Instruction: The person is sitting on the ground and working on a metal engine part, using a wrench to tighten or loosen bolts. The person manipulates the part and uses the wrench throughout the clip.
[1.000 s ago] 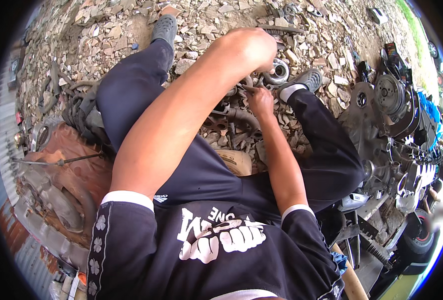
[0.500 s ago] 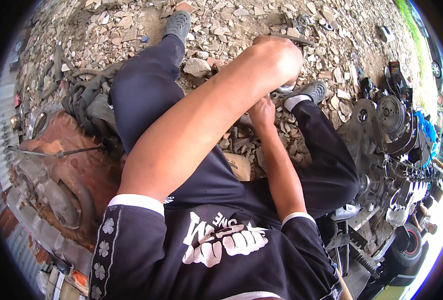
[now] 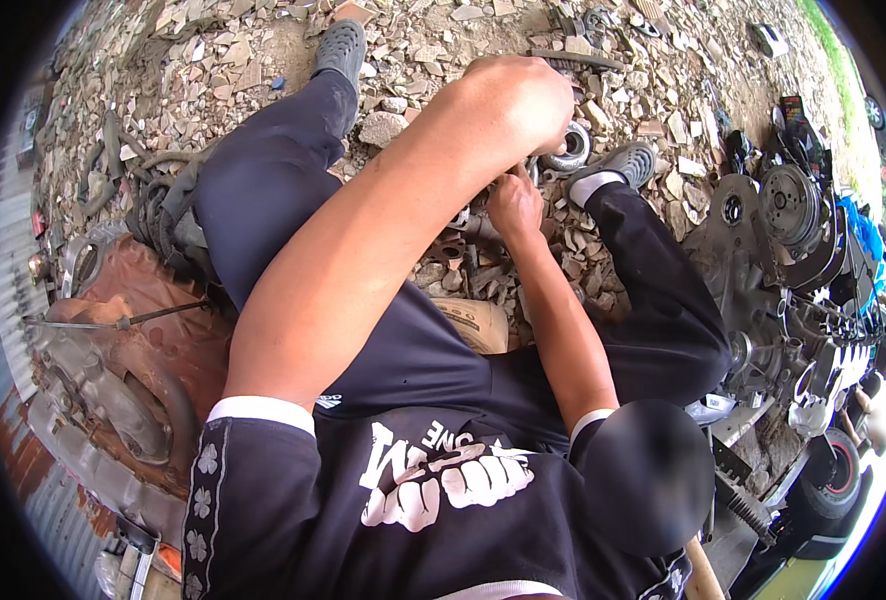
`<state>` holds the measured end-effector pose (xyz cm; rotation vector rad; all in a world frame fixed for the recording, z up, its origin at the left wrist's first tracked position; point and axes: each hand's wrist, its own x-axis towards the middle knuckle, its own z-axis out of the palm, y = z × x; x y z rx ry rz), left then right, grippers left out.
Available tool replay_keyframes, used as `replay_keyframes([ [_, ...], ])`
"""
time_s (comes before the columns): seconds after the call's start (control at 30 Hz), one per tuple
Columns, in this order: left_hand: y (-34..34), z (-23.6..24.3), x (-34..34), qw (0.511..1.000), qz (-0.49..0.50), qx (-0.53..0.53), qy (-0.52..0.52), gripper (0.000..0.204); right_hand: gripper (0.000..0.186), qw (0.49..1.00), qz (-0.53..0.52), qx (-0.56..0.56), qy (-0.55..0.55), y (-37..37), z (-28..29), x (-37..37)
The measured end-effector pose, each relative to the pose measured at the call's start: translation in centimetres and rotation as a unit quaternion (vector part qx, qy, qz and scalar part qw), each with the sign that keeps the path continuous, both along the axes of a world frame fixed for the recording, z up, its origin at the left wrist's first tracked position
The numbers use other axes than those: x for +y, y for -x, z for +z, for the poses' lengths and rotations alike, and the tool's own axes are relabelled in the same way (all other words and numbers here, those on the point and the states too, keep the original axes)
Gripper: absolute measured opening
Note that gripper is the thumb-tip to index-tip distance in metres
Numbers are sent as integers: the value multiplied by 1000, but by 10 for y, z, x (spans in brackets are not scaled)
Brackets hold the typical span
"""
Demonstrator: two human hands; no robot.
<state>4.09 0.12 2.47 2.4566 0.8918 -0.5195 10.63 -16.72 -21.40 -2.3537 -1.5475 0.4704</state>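
My left arm reaches across from the left to the far middle, and my left hand is bent down there with its fingers curled. Its fingertips and whatever they grip are hidden. Just nearer, my right hand is closed in a pinch on something too small and covered to name. Between and beside both hands is a metal part with a round, ring-shaped opening, close to my right shoe. More dark, greasy metal pieces lie left of my right hand, partly behind my left forearm.
Broken stone and tile rubble covers the ground. Black hoses and a rusty brown engine part lie on the left. Metal engine parts and a round pulley crowd the right. A brown paper-like piece lies between my legs.
My left hand has moved left and slightly farther away, uncovering the ring-shaped metal opening. My right hand has shifted a little left and away from me, still closed.
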Motion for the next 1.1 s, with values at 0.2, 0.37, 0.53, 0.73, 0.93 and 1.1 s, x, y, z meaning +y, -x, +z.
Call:
replay_keyframes([
  [0.2, -2, 4, -7, 999, -16, -28, 16, 39, 26, 997, -46, -31, 57, 1, -1, 9],
  [0.37, 2, -8, -6, 998, -34, -48, 33, 57, 28, 994, -40, -7, 106, -8, -10, 16],
  [0.53, 8, -7, -4, 999, -32, -23, 29, 66, 23, 995, 65, 75, -1, -57, -33, -13],
  [0.73, 6, -12, 4, 999, -35, -27, 10, 67, 30, 949, 4, 282, 139, -76, -32, 2],
  [0.93, 6, -4, 2, 999, -12, -28, 24, 66, 27, 974, -15, 208, 89, -106, -21, -7],
  [1.1, 6, -8, 8, 999, 0, -35, 23, 61, 33, 985, -35, 148, 75, -77, 3, -7],
])
